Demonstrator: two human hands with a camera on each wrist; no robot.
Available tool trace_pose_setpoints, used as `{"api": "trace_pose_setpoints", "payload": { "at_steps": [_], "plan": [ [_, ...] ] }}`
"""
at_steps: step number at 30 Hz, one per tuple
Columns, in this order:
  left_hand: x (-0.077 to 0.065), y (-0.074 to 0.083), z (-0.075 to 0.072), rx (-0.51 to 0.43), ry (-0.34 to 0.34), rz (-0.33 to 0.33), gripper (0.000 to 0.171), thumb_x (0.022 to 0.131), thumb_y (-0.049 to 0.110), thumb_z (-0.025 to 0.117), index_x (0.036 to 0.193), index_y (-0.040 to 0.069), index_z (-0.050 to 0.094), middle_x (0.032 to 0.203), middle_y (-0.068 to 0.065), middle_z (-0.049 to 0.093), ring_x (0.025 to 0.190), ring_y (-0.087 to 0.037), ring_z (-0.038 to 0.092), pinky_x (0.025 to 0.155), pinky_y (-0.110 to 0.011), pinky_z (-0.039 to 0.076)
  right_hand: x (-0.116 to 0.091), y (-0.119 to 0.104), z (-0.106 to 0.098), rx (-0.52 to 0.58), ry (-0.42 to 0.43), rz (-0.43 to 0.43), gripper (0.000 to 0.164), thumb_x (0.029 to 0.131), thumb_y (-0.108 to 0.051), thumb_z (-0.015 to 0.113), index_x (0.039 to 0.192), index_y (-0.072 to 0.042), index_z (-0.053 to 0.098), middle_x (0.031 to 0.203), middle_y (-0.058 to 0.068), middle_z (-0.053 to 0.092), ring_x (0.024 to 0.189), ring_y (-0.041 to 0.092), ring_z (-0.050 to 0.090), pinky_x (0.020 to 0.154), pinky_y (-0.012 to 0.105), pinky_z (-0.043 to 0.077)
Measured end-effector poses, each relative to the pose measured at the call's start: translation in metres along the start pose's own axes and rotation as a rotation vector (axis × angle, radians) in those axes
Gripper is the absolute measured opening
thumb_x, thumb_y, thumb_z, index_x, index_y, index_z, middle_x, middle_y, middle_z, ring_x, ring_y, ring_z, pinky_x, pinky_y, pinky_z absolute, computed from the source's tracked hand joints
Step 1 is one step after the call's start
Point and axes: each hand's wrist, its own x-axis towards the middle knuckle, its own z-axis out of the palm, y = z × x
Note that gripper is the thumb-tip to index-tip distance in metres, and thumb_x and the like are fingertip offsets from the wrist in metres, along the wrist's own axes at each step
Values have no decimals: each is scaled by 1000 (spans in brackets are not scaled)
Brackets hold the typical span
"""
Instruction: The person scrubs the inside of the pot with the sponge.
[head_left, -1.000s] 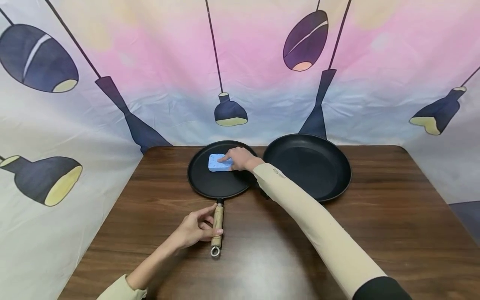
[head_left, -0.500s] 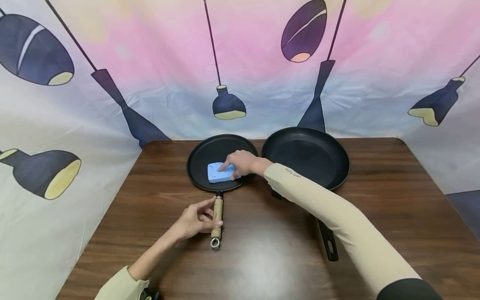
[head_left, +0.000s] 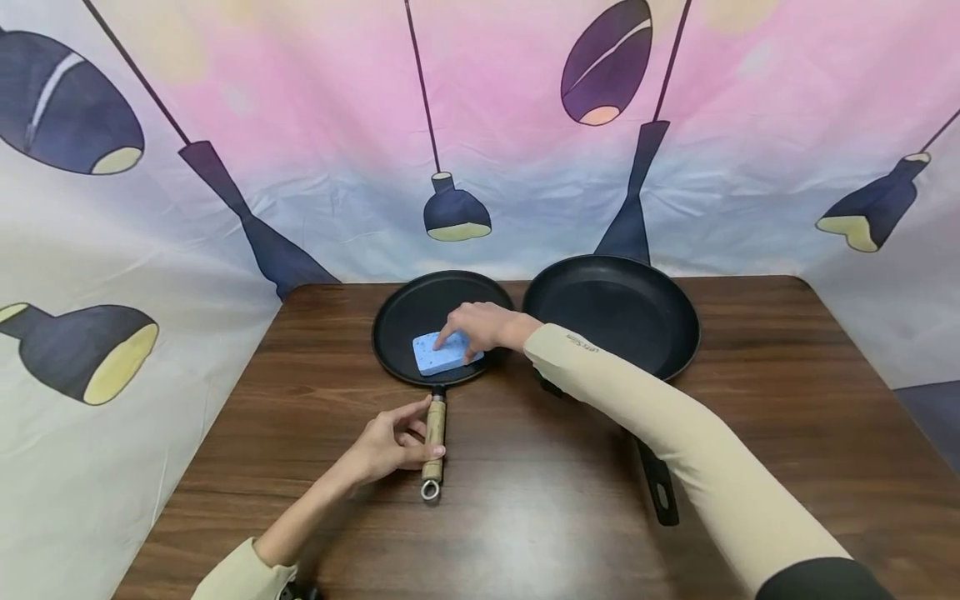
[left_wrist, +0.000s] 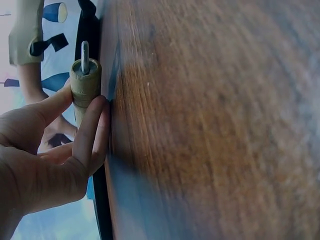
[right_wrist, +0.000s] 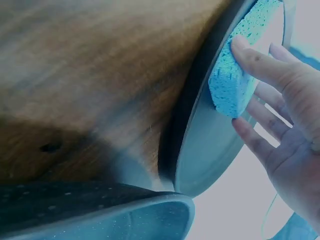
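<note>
A flat black pan (head_left: 405, 321) with a wooden handle (head_left: 435, 429) lies on the table, its handle toward me. My left hand (head_left: 384, 446) holds that handle from the left, thumb and fingertips on its sides. In the left wrist view, the metal ring (left_wrist: 85, 55) at the handle's end sticks out past the left hand (left_wrist: 55, 145). My right hand (head_left: 486, 325) grips a light blue sponge (head_left: 435, 357) against the pan's near part. The right wrist view has the right thumb on one edge of the sponge (right_wrist: 230, 85) and fingertips along another side.
A larger, deeper black frying pan (head_left: 607, 308) stands right beside the flat pan. Its black handle (head_left: 660, 492) points toward me, partly under my right sleeve (head_left: 637, 408). Behind the wooden table (head_left: 787, 400) hangs a cloth (head_left: 337, 167) printed with lamps.
The sponge and my right hand have slid toward me, from the pan's middle to near its handle. My right forearm has shifted right, uncovering the larger pan's handle. My left hand keeps its hold.
</note>
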Motion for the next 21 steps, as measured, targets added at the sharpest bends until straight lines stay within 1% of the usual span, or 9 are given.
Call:
{"api": "trace_pose_setpoints", "payload": {
  "at_steps": [3, 6, 9, 13, 17, 21],
  "plan": [
    [0, -2, 0, 6, -4, 18, 87, 88, 16, 83, 157, -3, 34, 110, -17, 64, 79, -8, 66, 67, -23, 60, 8, 5, -2, 25, 11, 45, 54, 90, -22, 80, 139, -33, 64, 149, -3, 57, 132, 18, 58, 93, 31, 59],
    [-1, -4, -1, 3, -2, 30, 87, 88, 17, 83, 157, -4, 34, 109, -18, 64, 78, -7, 66, 66, -21, 58, 17, 12, -2, 44, 44, 102, 55, 92, -18, 78, 142, -32, 62, 152, -1, 55, 133, 21, 57, 93, 33, 59],
    [-1, -5, 1, -8, 2, 33, 87, 87, 16, 83, 156, -4, 34, 109, -18, 64, 77, -6, 65, 66, -20, 58, 24, 20, 0, 67, 88, 168, 56, 95, -14, 74, 146, -29, 58, 154, 1, 53, 134, 22, 56, 97, 34, 58],
    [-3, -5, 3, -30, 4, 35, 88, 87, 15, 84, 156, -5, 34, 108, -17, 64, 77, -6, 66, 67, -22, 60, 32, 30, 5, 55, 157, 280, 55, 100, -11, 66, 151, -26, 52, 154, 3, 52, 137, 23, 53, 106, 37, 55],
    [-3, -7, 3, -42, -3, 46, 88, 87, 13, 83, 156, -6, 32, 106, -18, 65, 79, -8, 66, 68, -25, 63, 40, 38, 8, 31, 222, 397, 55, 103, -12, 62, 155, -23, 46, 152, 7, 54, 139, 24, 52, 110, 39, 52],
    [-1, -7, -1, -28, 10, 41, 88, 86, 14, 84, 156, -5, 34, 106, -16, 65, 79, -9, 66, 67, -24, 62, 46, 42, 4, 84, 271, 451, 60, 102, -12, 64, 157, -18, 41, 154, 11, 51, 139, 27, 51, 111, 41, 51]
  ]
}}
